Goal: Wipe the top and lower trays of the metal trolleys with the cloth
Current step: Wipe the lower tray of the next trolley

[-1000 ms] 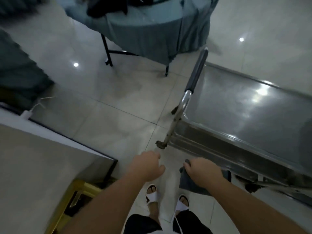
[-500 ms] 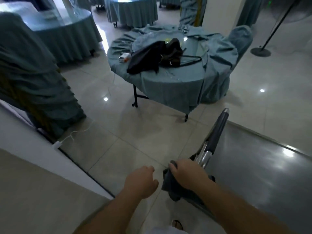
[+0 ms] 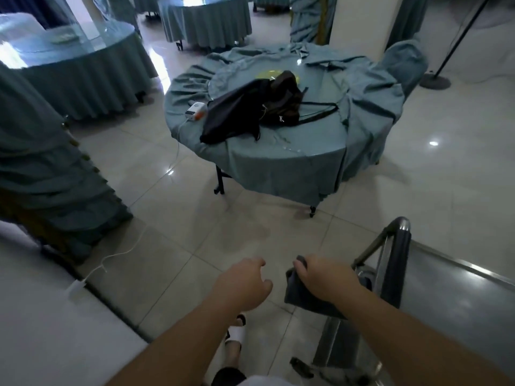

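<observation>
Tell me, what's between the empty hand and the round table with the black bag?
Only bare floor tiles in the head view, between the left hand and the round table.

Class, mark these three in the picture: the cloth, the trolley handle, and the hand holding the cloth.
cloth [image 3: 299,298], head view, on the dark fold hanging below the hand.
trolley handle [image 3: 397,263], head view, on its dark padded grip.
right hand [image 3: 324,277], head view, on the back of the hand.

Both forearms are extended forward. The left hand [image 3: 242,284] is loosely curled, holding nothing. The right hand [image 3: 323,277] is clenched.
</observation>
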The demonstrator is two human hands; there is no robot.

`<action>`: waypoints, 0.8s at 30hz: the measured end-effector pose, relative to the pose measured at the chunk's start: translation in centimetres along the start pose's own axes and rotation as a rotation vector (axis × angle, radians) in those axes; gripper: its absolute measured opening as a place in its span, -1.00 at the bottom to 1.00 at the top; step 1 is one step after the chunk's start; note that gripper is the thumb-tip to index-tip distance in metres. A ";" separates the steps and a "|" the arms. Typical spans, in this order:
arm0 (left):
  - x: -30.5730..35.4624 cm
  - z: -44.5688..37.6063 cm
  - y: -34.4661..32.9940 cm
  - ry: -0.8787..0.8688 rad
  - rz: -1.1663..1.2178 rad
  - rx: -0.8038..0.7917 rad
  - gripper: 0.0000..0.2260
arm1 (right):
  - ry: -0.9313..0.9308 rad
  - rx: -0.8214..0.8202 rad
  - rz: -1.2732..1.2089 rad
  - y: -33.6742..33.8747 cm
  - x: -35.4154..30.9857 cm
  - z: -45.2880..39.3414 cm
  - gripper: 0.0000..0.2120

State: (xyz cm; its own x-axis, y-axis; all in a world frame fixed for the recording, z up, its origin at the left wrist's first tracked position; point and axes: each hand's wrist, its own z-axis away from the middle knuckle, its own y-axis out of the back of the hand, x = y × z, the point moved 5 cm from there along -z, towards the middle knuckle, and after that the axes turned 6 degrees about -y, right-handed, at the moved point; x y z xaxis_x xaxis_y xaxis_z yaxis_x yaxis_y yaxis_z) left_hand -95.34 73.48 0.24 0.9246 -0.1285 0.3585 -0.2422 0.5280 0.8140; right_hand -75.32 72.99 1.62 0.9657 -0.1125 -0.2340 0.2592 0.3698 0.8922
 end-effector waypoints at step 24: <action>14.8 -39.4 14.8 -0.510 -0.386 -0.279 -0.51 | -0.812 0.062 -0.509 10.2 18.1 -25.3 -0.59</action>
State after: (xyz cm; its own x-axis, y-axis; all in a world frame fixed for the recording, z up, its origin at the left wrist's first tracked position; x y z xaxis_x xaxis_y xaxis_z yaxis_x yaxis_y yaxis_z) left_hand -73.69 112.47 -0.48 0.6597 -0.6921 0.2930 0.2235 0.5528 0.8027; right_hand -54.87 98.04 -3.25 0.4272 -0.8596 -0.2804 0.6209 0.0535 0.7821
